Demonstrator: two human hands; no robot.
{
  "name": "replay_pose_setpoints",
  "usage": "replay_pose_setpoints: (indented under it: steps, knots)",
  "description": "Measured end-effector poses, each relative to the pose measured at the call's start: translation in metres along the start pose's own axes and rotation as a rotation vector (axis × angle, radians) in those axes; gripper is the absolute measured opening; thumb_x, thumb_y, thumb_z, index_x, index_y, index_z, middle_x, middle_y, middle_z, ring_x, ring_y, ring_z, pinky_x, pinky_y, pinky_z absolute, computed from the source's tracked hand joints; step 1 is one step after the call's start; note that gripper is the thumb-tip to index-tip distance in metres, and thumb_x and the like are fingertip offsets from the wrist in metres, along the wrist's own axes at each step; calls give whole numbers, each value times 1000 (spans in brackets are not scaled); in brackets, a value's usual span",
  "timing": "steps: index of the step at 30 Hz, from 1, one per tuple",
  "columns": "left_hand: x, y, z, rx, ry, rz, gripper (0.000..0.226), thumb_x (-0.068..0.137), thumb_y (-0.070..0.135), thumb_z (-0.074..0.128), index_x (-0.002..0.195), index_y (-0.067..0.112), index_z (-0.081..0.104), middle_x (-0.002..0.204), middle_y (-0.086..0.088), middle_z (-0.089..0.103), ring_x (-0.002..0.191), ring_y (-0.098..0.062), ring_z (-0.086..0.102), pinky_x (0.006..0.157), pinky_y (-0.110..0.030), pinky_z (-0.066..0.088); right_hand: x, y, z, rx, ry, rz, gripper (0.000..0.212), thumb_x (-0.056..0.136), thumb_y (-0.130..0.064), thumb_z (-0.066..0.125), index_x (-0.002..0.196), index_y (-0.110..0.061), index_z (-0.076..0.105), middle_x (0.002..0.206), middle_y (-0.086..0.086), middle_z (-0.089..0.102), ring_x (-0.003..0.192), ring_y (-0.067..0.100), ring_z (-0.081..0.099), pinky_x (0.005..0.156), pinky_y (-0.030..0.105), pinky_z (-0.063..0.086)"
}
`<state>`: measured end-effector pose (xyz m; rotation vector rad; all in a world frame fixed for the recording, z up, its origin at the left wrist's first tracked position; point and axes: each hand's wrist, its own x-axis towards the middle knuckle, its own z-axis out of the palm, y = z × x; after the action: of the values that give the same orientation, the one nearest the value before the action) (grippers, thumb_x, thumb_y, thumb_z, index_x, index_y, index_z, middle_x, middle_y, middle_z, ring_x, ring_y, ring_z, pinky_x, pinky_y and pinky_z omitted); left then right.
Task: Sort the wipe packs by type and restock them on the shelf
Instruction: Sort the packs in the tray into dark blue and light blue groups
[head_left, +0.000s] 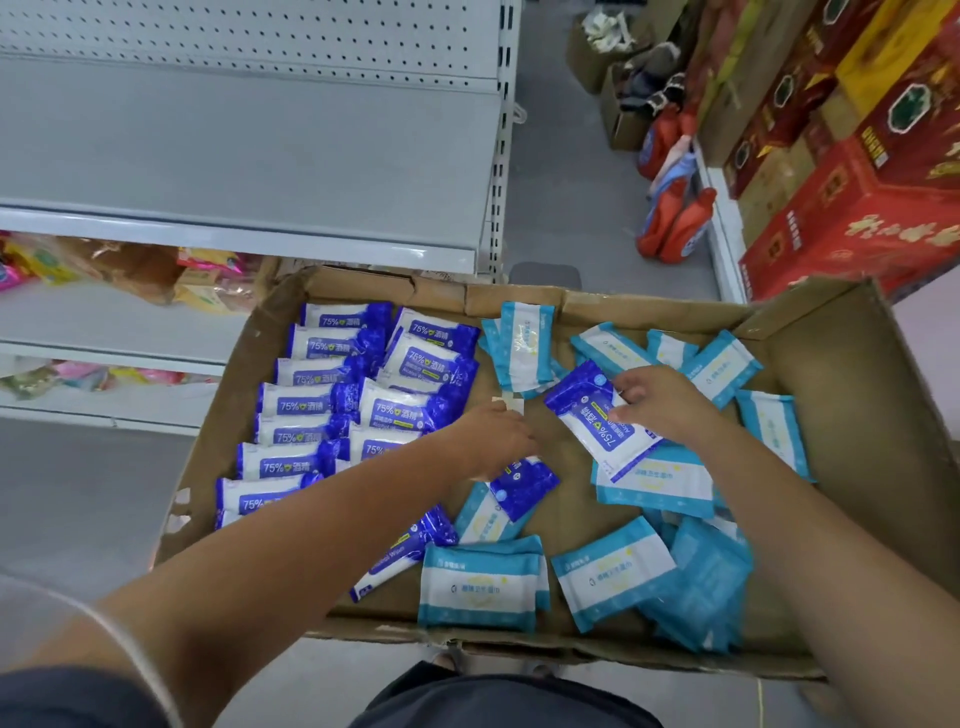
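A flat cardboard box (852, 364) holds wipe packs. Dark blue 75% alcohol packs (306, 405) stand in two tidy rows on its left side. Light blue packs (613, 571) lie scattered over the right side, several heaped near the front right. My right hand (660, 402) grips one dark blue pack (597, 415) lying among the light blue ones. My left hand (498, 439) reaches down over another dark blue pack (522, 486) in the box's middle; its fingers curl at that pack's top edge. A further dark blue pack (400, 556) lies under my left forearm.
An empty grey shelf (249, 156) with a pegboard back stands behind the box. Lower shelves at the left hold snack bags (202, 280). Red cartons (857, 208) and orange detergent bottles (675, 223) line the aisle at the right.
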<state>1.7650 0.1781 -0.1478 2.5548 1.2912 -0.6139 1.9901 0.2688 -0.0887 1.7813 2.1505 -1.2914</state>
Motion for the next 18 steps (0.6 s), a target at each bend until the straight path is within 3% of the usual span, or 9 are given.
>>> replay_pose_setpoints:
  steps: [2,4,7,9,11,12,14,16,18]
  knots:
    - [13,-1,-4,57,-27,-30,53,85,28,74,135,19,56,133,-4,56,127,-25,48,107,-39,33,0,6,-6,9,35,4,49,84,-18,79,127,-14,58,114,9,68,87,20,69,64,28,54]
    - [17,-11,-14,-12,-47,-85,51,80,36,79,123,14,64,126,-7,60,120,-27,55,103,-39,42,3,12,-13,14,60,2,48,84,-17,79,127,-15,58,113,9,68,83,19,68,60,25,49]
    - [-5,-38,-30,-416,-32,-191,42,85,26,77,121,10,63,121,-10,60,110,-29,60,88,-39,51,11,9,-19,32,81,-32,44,85,-15,77,126,-15,61,108,10,69,76,17,67,58,25,46]
    - [-39,-61,-41,-573,-29,-266,26,86,25,76,103,10,63,104,-5,62,97,-26,60,77,-31,45,17,-9,-18,33,64,-86,42,85,-14,77,124,-16,63,105,7,69,77,14,67,59,25,47]
    - [-85,-84,-47,-687,-72,-336,24,82,27,81,82,19,59,86,7,58,87,-21,58,76,-30,46,20,-41,-5,58,-21,-176,40,83,-11,79,120,-16,64,106,5,69,77,8,66,62,22,48]
    - [-107,-92,-48,-743,-97,-369,23,79,28,84,83,21,62,85,11,60,87,-19,61,81,-32,50,20,-61,7,68,-93,-224,40,82,-10,80,119,-17,65,104,2,69,73,2,65,63,20,48]
    - [-145,-103,-44,-821,-98,-453,38,74,29,88,105,17,69,95,8,67,95,-17,65,88,-32,50,14,-100,38,41,-243,-316,38,82,-12,80,115,-21,65,92,-9,66,65,-7,60,65,19,47]
    - [-174,-107,-35,-857,-82,-528,54,72,29,89,120,17,67,106,2,70,100,-16,66,86,-28,48,8,-129,77,12,-346,-409,39,81,-14,82,117,-21,67,88,-13,63,70,-7,58,74,20,46]
    - [-198,-104,-20,-856,-166,-528,47,73,27,88,115,18,70,107,3,72,97,-15,67,81,-26,46,-1,-147,112,-27,-424,-467,43,80,-18,82,121,-19,68,92,-13,64,80,-2,60,81,24,48]
